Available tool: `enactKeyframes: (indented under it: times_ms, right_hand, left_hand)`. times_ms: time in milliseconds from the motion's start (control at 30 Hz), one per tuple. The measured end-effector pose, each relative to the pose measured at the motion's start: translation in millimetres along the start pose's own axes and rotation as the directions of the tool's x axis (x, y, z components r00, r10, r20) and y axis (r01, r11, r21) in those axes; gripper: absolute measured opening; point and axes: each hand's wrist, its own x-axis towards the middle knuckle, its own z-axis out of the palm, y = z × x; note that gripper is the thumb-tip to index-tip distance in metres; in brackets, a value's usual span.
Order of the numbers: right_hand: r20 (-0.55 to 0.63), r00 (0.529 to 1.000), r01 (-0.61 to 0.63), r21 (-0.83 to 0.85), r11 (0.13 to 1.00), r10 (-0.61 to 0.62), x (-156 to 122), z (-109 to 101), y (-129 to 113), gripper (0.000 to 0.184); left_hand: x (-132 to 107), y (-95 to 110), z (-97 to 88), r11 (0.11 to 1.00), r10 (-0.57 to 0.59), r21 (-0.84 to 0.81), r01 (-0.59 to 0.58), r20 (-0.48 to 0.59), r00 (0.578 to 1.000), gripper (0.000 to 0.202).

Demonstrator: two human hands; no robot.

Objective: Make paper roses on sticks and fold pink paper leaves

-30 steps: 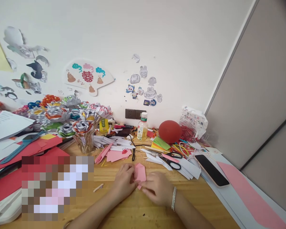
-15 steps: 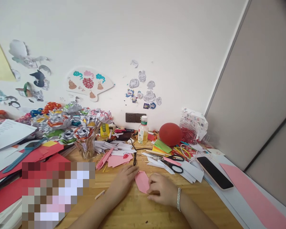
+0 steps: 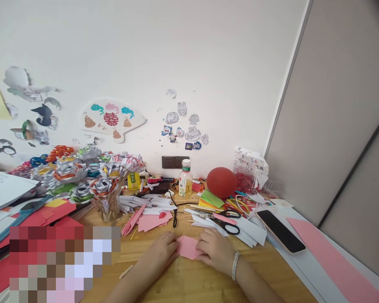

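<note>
A small piece of pink folded paper (image 3: 187, 247) lies low over the wooden table between my two hands. My left hand (image 3: 164, 249) grips its left edge, fingers bent together there. At the right edge, my right hand (image 3: 213, 248) pinches the paper, with a beaded bracelet around that wrist. Beyond the right hand lie black-handled scissors (image 3: 230, 221) on white paper strips (image 3: 251, 231). Pink paper sheets (image 3: 154, 220) rest past the left hand, near a black cord (image 3: 174, 216).
Paper flowers (image 3: 104, 188) stand in a clear cup (image 3: 107, 208) at the left. A drink bottle (image 3: 185, 181) and a red balloon (image 3: 221, 182) stand by the wall. To the right lies a phone (image 3: 281, 231). A smartwatch (image 3: 22, 214) rests on red paper.
The pink paper has been turned so its long side runs from hand to hand. My left hand has shifted down to its left edge. The camera view has tilted up and right.
</note>
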Motion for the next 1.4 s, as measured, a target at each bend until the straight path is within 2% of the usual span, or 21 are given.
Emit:
enactKeyframes:
  times_ms: [67,100,233,400,533,633,767,867,967,1067,1233,1400]
  right_hand:
    - [0.000,1.000,-0.012,0.039,0.999,0.012,-0.5,0.3,0.3,0.027]
    - [-0.008,1.000,-0.025,0.041,0.999,0.026,-0.5,0.7,-0.1,0.028]
    - [-0.094,0.990,-0.105,0.058,0.993,0.110,1.5,4.9,-3.6,0.004]
    - [-0.237,0.927,-0.228,0.257,0.939,0.290,4.2,11.4,-6.8,0.012]
    - [-0.253,0.899,-0.269,0.324,0.907,0.357,4.8,12.6,-5.1,0.013]
    - [-0.240,0.925,-0.227,0.270,0.936,0.294,4.5,13.0,-1.6,0.012]
    - [-0.212,0.969,-0.103,0.117,0.988,0.126,2.7,13.6,1.7,0.010]
    - [-0.151,0.984,-0.085,0.047,0.995,0.091,1.3,13.2,1.4,0.011]
    - [-0.089,0.988,-0.122,0.075,0.990,0.128,1.2,10.8,-0.5,0.009]
    - [-0.059,0.974,-0.205,0.187,0.961,0.219,2.7,7.9,-3.1,0.007]
    - [-0.052,0.903,-0.383,0.355,0.853,0.427,6.8,11.0,-4.3,0.009]
    - [-0.069,0.844,-0.466,0.397,0.791,0.532,9.8,19.3,-1.8,0.009]
  left_hand:
    - [0.4,-4.0,5.2,1.000,0.012,-0.002,-0.012,-0.016,1.000,0.020]
    - [0.8,-6.1,7.5,1.000,0.018,-0.003,-0.018,-0.025,1.000,0.019]
    - [2.5,-7.2,9.8,1.000,0.012,0.021,-0.010,-0.067,0.998,0.024]
    - [2.0,6.4,-0.1,0.999,-0.027,0.022,0.029,-0.112,0.993,0.024]
    - [1.2,9.7,-2.4,0.996,-0.079,-0.043,0.075,-0.099,0.992,0.011]
    - [1.4,6.5,1.8,0.997,-0.071,-0.011,0.070,-0.091,0.993,0.012]
    - [2.2,4.9,5.7,0.995,0.047,0.090,-0.040,-0.076,0.996,0.020]
    - [3.1,7.1,4.5,0.988,0.081,0.134,-0.075,-0.034,0.996,0.018]
    - [3.5,10.1,1.8,0.996,0.019,0.092,-0.018,-0.003,1.000,0.014]
    - [4.0,13.6,0.7,0.997,-0.061,0.038,0.061,0.015,0.998,0.011]
    - [7.3,21.6,3.2,0.980,-0.200,0.006,0.200,0.019,0.980,0.012]
    - [10.5,27.1,2.3,0.938,-0.344,-0.051,0.344,-0.003,0.939,0.013]
